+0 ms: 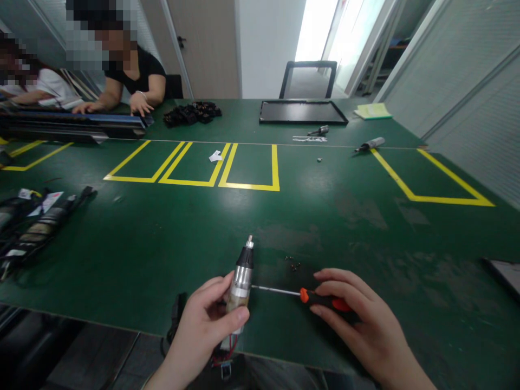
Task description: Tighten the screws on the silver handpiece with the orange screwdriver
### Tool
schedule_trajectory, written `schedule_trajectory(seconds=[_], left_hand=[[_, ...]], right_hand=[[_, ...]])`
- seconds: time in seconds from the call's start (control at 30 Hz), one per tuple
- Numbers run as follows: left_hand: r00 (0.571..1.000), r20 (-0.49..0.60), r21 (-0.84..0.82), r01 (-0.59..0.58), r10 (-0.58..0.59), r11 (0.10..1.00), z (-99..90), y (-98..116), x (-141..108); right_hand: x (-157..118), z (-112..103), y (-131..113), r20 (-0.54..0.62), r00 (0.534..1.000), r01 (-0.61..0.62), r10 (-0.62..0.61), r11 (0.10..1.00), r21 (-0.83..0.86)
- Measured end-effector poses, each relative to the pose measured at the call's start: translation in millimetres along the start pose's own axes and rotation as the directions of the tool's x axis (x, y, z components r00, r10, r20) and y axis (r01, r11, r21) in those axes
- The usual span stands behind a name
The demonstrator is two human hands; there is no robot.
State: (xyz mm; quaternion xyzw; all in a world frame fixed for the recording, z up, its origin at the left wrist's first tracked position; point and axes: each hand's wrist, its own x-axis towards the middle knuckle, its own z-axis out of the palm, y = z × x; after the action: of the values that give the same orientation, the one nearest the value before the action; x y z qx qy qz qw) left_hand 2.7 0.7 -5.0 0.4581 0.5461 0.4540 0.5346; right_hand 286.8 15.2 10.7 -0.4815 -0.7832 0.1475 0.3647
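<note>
My left hand (207,319) is closed round the body of an electric screwdriver (242,279), whose black nose and metal tip point away from me. Red wires and a small part hang from its open rear end. In my right hand (361,319) is a hand screwdriver (325,299) with a black and orange handle, held between thumb and fingers. Its thin shaft points left, and the tip meets the side of the electric screwdriver's metal section; whether it touches cannot be made out. Just beyond lie several tiny screws (293,265) on the green table (170,233).
Corded electric screwdrivers (40,227) lie at the left. Farther back are yellow tape outlines (248,187), a black frame panel (303,112), a grey tool body (371,144), a black pile (192,114) and a green notepad (372,111). Two people sit at the far left by long dark strips (73,127).
</note>
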Motion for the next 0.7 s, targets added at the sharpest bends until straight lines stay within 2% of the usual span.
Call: schedule_trajectory(seconds=[0.4,0.6,0.7], left_hand=[[1.0,0.02,0.026,-0.024,0.024,0.999,-0.9,2.3,-0.9],[0.999,0.029,0.015,-0.014,0.014,1.0,-1.0,1.7,0.9],[1.0,0.003,0.027,-0.003,0.003,1.0,-1.2,0.9,0.9]], right_hand=[[1.9,-3.0,-4.8,0.139,0.99,-0.03,0.03,1.0,-0.003],[2.5,-0.8,-1.9,0.077,0.997,0.018,-0.017,1.0,-0.01],[0.2,0.9,1.2,0.083,0.996,0.01,-0.011,1.0,0.012]])
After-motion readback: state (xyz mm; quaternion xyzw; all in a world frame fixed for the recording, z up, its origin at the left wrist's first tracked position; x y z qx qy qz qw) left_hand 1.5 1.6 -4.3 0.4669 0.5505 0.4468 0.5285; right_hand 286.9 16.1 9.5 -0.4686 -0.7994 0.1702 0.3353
